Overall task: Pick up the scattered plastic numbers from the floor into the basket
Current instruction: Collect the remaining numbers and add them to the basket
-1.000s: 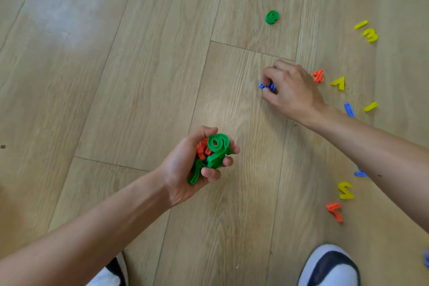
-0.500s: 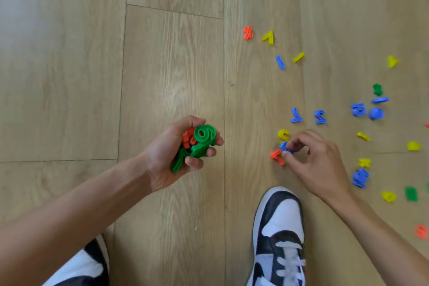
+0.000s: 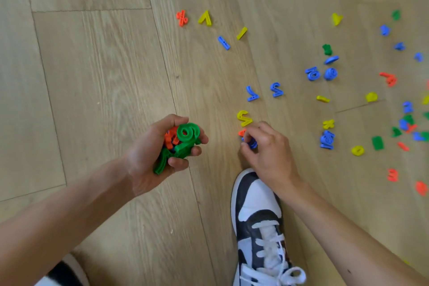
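My left hand (image 3: 151, 158) is closed around a bunch of green and red plastic numbers (image 3: 183, 139), a green 9 on top. My right hand (image 3: 267, 151) pinches a small blue piece (image 3: 251, 144) at its fingertips, low over the wooden floor. A red piece (image 3: 241, 133) lies right at those fingertips, partly hidden. A yellow 2 (image 3: 243, 118) sits just beyond it. A blue 7 (image 3: 251, 94) and a blue 2 (image 3: 276, 89) lie farther out. No basket is in view.
Several more coloured pieces are scattered to the right and far side, such as a blue 10 (image 3: 326, 139), a yellow 0 (image 3: 358, 150) and a red percent sign (image 3: 182, 18). My black-and-white shoe (image 3: 260, 227) stands just below my right hand.
My right hand went from a blue piece far out on the floor to the cluster near my shoe, still holding blue. The view swung right. My left hand kept its bunch.
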Demonstrator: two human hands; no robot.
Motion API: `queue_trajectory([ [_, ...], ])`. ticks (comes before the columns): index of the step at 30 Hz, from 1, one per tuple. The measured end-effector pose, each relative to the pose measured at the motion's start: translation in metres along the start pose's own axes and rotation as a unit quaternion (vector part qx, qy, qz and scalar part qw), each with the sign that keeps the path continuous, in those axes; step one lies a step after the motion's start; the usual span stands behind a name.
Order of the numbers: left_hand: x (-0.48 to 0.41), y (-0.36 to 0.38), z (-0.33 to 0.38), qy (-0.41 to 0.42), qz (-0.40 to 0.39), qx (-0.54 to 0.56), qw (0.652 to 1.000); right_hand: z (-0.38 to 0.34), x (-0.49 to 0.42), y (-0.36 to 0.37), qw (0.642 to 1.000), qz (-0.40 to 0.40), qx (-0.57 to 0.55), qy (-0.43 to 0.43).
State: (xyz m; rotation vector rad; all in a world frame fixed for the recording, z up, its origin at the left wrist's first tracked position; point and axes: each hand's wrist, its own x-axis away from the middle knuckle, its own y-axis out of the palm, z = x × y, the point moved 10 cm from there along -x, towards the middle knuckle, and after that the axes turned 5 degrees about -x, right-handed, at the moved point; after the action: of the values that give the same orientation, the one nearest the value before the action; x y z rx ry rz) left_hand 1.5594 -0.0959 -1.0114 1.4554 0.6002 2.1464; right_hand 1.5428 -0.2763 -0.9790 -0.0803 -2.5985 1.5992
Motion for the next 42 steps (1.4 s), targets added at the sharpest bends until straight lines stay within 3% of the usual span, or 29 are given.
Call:
queue_trajectory([
  [12,0.018,-0.017,0.0,0.021,0.029,0.014,0.999,0.001,-0.038,-0.044,0.99,0.087,-0.105,-0.037],
  [24,0.021,-0.018,0.005,0.031,0.046,-0.002,0.998,0.018,-0.061,0.002,0.995,-0.077,-0.066,0.018],
  [33,0.022,-0.02,0.006,0.034,0.057,-0.009,0.998,0.013,-0.067,0.004,0.997,-0.077,-0.029,0.005],
  [35,0.022,-0.021,0.006,0.033,0.063,-0.007,0.997,0.009,-0.068,-0.001,0.996,-0.074,-0.058,0.007],
  [38,0.023,-0.021,0.006,0.03,0.072,0.001,0.997,-0.029,-0.069,-0.021,0.977,-0.063,-0.201,0.013],
  [42,0.024,-0.016,0.009,0.028,0.088,0.019,0.996,-0.129,-0.059,-0.045,0.944,-0.117,-0.291,-0.102],
])
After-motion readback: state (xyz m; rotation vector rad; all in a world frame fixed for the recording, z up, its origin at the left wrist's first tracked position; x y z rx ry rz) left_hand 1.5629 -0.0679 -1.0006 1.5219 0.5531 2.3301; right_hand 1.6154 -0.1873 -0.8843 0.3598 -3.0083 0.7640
